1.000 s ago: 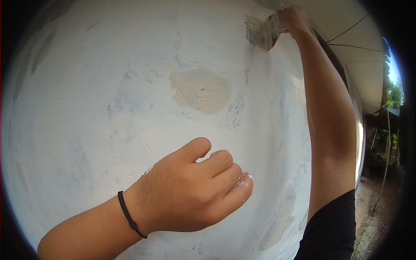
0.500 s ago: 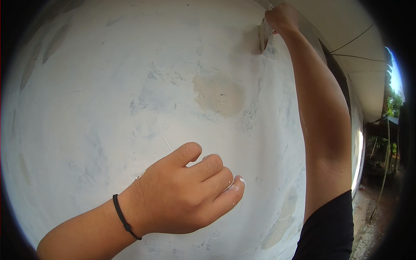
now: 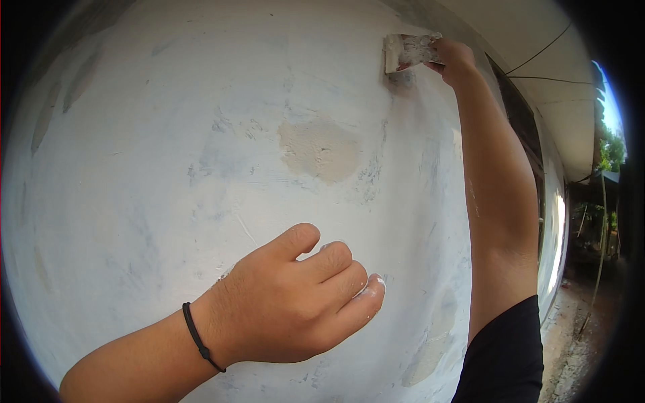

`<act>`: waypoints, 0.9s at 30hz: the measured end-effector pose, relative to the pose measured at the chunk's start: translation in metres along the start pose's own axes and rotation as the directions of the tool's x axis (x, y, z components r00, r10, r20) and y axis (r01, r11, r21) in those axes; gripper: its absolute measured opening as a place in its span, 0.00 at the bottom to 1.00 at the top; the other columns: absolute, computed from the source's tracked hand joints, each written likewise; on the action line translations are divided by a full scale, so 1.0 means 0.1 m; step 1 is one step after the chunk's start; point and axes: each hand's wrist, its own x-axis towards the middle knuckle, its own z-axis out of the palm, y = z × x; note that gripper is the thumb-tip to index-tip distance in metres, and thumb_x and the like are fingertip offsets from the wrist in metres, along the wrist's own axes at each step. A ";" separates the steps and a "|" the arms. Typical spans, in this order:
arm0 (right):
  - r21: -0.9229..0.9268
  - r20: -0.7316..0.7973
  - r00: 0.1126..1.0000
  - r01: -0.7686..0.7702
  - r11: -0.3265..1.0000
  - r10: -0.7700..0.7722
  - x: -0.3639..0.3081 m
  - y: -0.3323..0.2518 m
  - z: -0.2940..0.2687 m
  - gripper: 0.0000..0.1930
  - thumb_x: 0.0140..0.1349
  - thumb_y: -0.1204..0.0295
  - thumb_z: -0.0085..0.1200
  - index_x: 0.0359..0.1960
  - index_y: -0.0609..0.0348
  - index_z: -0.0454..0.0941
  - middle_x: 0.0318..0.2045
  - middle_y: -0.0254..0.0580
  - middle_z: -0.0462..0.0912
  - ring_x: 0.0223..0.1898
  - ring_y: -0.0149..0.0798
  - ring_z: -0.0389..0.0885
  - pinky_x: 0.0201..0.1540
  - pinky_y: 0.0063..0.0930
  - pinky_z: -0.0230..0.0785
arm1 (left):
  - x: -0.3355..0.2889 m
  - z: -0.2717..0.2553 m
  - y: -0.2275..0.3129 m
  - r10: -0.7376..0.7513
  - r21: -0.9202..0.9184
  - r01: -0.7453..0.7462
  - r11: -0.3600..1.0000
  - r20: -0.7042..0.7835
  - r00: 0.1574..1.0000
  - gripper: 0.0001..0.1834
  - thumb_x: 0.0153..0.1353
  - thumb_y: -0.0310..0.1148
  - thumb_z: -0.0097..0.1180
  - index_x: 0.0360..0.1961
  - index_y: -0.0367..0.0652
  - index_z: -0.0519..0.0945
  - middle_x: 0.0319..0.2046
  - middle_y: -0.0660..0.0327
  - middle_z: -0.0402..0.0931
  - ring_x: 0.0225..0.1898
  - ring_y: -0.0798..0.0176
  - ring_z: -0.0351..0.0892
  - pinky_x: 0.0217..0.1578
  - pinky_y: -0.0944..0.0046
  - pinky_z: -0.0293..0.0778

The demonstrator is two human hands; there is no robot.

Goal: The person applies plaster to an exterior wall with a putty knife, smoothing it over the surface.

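Observation:
High on the right, my right hand (image 3: 455, 60) is closed around a putty knife (image 3: 422, 50) with its wide blade pointing left. White putty smears the blade, and a thicker pale band lies along its left edge. That edge is at the white wall (image 3: 168, 221), close to its upper right; whether it touches cannot be told. In the lower middle, my left hand (image 3: 295, 302) is held in front of the wall with its fingers curled. Its palm is hidden, so anything inside it does not show. White putty is on its fingertips, and a black cord circles the wrist.
Beige bare patches (image 3: 321, 149) and grey scuffs mark the wall. An overhang (image 3: 531, 33) runs along the top right, with thin dark wires (image 3: 547, 78) beneath it. A dark opening (image 3: 514, 111) lies behind my right arm. Rough ground (image 3: 564, 329) and a thin pole (image 3: 600, 255) are at far right.
My right hand has come down a little and turned, so the putty knife now shows its broad face sideways. The view has shifted slightly. My left hand keeps its curled shape.

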 end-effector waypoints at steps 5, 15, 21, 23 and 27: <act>-0.260 -0.100 0.993 0.037 0.965 -0.065 0.10 0.26 -0.08 0.16 0.57 0.65 0.56 0.36 0.71 0.79 0.35 0.49 0.82 0.32 0.40 0.83 0.31 0.28 0.79 | 0.02 0.05 0.03 0.012 0.015 -0.012 1.000 -0.001 1.000 0.09 0.50 0.25 0.56 0.34 0.49 0.81 0.22 0.67 0.74 0.27 0.68 0.74 0.30 0.67 0.64; -0.356 -0.106 0.975 0.148 0.923 -0.197 0.16 0.26 -0.28 0.17 0.50 0.63 0.53 0.29 0.69 0.81 0.25 0.48 0.83 0.25 0.41 0.83 0.30 0.31 0.76 | 0.09 0.13 0.02 0.004 -0.005 -0.003 1.000 0.070 0.998 0.08 0.52 0.25 0.57 0.34 0.49 0.81 0.23 0.66 0.75 0.28 0.68 0.75 0.30 0.67 0.65; -0.681 0.011 0.931 0.274 0.679 -0.365 0.08 -0.04 -0.22 0.15 0.55 0.65 0.48 0.28 0.64 0.83 0.22 0.42 0.84 0.26 0.37 0.85 0.31 0.29 0.76 | 0.04 0.06 0.01 -0.009 0.000 0.009 1.000 0.049 0.999 0.09 0.52 0.25 0.57 0.34 0.49 0.81 0.23 0.66 0.75 0.28 0.68 0.74 0.30 0.67 0.64; -0.769 0.077 0.906 0.320 0.554 -0.416 0.38 -0.05 -0.18 0.17 0.55 0.62 0.50 0.30 0.65 0.82 0.30 0.49 0.83 0.31 0.43 0.84 0.36 0.32 0.75 | 0.02 0.02 0.01 -0.004 0.008 0.004 1.000 0.044 0.999 0.08 0.52 0.26 0.57 0.34 0.49 0.81 0.23 0.66 0.75 0.28 0.68 0.74 0.30 0.67 0.64; -0.872 0.147 0.776 0.394 0.290 -0.613 0.31 -0.04 0.19 0.17 0.54 0.63 0.50 0.36 0.66 0.81 0.38 0.57 0.82 0.42 0.53 0.82 0.47 0.39 0.73 | -0.13 -0.04 -0.05 -0.022 0.017 0.021 1.000 0.043 0.999 0.08 0.51 0.26 0.56 0.34 0.49 0.81 0.23 0.66 0.75 0.28 0.68 0.74 0.30 0.67 0.64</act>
